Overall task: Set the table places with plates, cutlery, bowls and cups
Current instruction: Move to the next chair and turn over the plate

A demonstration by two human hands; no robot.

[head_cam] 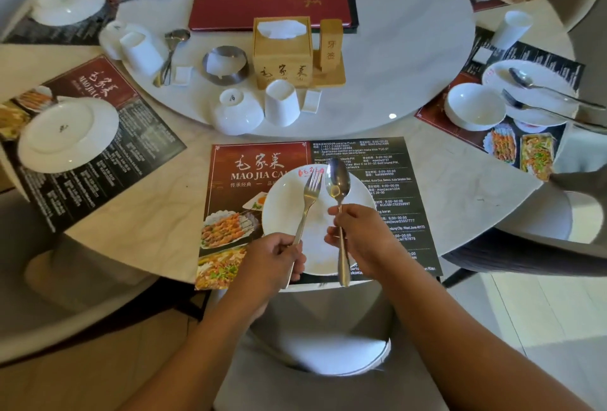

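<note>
**Bare forearms reach out over a grey upholstered chair [312, 387], each hand carrying one piece of cutlery**

Nearest the viewer, the left hand [272, 259] is curled around the lower handle of a silver metal fork [307, 200]. The right hand [358, 236] pinches a silver metal spoon [338, 184] partway down its handle, between thumb and fingers. The rest of the handle hangs below the hand, toward the person.

Both pieces are over a round white ceramic plate [279, 213]. It rests on a red and black printed paper placemat [256, 164] at the near edge of the pale marble-patterned table [147, 213]. Whether either piece touches the plate cannot be told.

Fork and spoon lie almost parallel, long axes running away from the person, heads toward the plate's far rim. The fork is on the left and leans slightly right at its tines. The spoon is on the right and nearly straight, bowl facing up. Each piece is already on its own hand's side, so laying them down probably needs no crossing over.

Straight ahead, beyond the placemat, a small white ceramic bowl [236, 111] and a white ceramic cup [281, 103] stand upside down, side by side. They sit on the near edge of the round white turntable [410, 49]. The bowl is to the left, so the left hand is the nearer one.
</note>
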